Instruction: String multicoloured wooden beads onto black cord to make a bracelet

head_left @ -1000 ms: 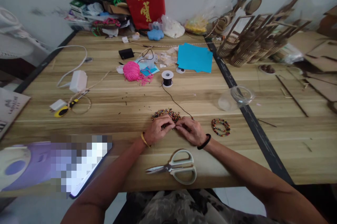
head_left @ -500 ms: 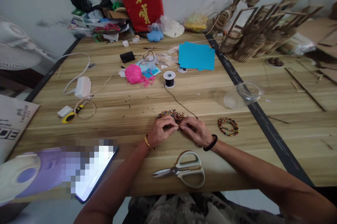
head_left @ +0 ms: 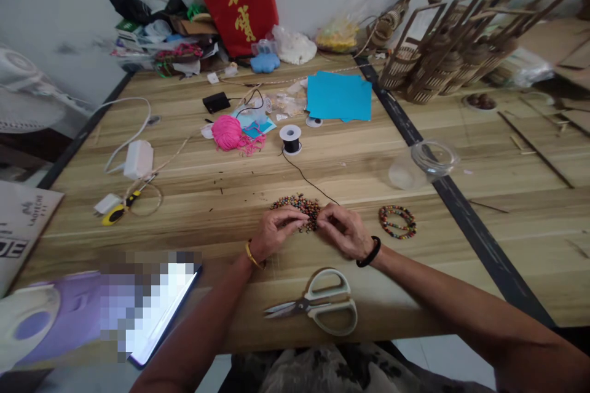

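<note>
The left hand (head_left: pixel 275 234) and the right hand (head_left: pixel 342 230) rest side by side on the pale wooden surface (head_left: pixel 230 196), fingertips drawn together and pointing at each other across the near edge of a small heap of multicoloured wooden beads (head_left: pixel 297 205). Both hands are curled in a pinch, but whether either actually holds a bead or the cord is too small to tell. A thin black cord (head_left: pixel 308 182) runs from just beyond the right hand's fingertips up to a white spool of black thread (head_left: pixel 291 138) farther back on the surface. The left wrist wears a gold bangle (head_left: pixel 250 254), the right wrist a black band (head_left: pixel 369 252).

Just right of the right hand lies a coiled bracelet of strung multicoloured beads (head_left: pixel 397 221), apart from it. Nearer the person, grey-handled scissors (head_left: pixel 322 308) lie flat. Farther back sit a ball of pink yarn (head_left: pixel 229 133), a sheet of blue paper (head_left: pixel 339 95) and a clear plastic container (head_left: pixel 421 163) on its side.
</note>
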The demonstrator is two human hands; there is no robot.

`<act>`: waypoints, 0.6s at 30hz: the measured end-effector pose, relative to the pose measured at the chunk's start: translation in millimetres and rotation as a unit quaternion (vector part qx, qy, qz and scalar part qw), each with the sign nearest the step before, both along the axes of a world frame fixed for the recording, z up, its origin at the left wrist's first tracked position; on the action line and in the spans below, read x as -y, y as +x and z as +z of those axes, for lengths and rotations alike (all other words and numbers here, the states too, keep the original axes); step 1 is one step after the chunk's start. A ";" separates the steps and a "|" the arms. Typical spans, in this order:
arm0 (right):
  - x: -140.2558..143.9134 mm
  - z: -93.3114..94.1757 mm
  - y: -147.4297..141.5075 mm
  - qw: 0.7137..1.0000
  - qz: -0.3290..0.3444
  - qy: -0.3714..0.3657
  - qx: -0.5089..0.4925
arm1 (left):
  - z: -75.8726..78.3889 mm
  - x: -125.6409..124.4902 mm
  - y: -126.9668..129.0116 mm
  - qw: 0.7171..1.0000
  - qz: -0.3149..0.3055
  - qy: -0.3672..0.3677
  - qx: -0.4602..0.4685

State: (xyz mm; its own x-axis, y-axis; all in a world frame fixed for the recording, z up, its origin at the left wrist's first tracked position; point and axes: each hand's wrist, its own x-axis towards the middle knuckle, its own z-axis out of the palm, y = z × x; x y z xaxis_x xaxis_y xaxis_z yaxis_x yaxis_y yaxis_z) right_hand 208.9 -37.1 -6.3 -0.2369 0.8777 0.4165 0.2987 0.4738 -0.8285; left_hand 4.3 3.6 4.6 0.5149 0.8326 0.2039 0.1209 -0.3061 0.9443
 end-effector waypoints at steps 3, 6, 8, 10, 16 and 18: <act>0.1 2.0 0.1 1.000 -0.002 0.009 0.004 | 2.3 1.7 1.2 0.999 -0.004 -0.033 0.005; 0.1 3.3 0.3 0.999 0.000 0.030 0.015 | 4.7 4.1 2.6 0.996 -0.006 -0.087 0.014; 0.2 3.0 0.2 0.999 0.003 0.043 0.021 | 5.9 5.4 3.2 0.993 -0.008 -0.117 0.019; 0.4 1.9 0.0 0.998 0.007 0.050 0.027 | 6.5 6.0 3.5 0.991 -0.011 -0.132 0.021; 0.6 -0.1 -0.6 0.997 0.014 0.074 0.033 | 3.5 3.8 4.8 0.994 -0.023 -0.103 0.039; 0.5 0.1 -0.6 0.997 0.016 0.074 0.035 | 2.8 3.4 5.1 0.995 -0.023 -0.091 0.036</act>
State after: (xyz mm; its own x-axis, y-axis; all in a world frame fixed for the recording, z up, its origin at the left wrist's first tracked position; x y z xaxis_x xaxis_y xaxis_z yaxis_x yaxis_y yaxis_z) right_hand 208.3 -37.6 -6.2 -0.2966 0.7998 0.5219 0.3364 0.5989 -0.7267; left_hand 9.4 0.2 7.4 0.5430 0.8349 0.0894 0.0400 -0.1321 0.9904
